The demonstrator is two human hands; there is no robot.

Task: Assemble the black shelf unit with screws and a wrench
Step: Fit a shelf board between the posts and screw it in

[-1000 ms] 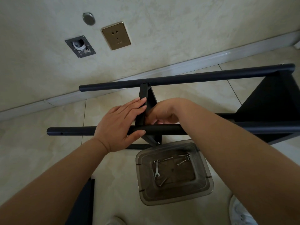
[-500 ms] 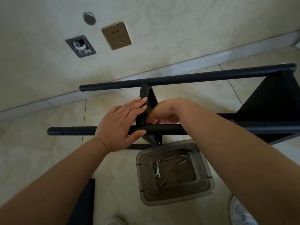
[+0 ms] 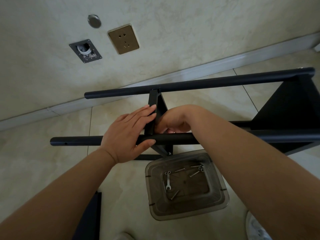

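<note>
Lying on beige floor tiles (image 3: 52, 170), shelf unit (image 3: 207, 83) faces socketed wall (image 3: 190, 32).

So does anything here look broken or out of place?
Yes: on the wall, the small metal box left of the gold socket has no cover, and coiled white cable shows inside. The shelf frame itself looks fine.

No readable text, label, brand, number or sign anywhere: none on the wall socket (image 3: 123, 39) above the left hand (image 3: 127, 132), none on the bin (image 3: 187, 185) below.
</note>
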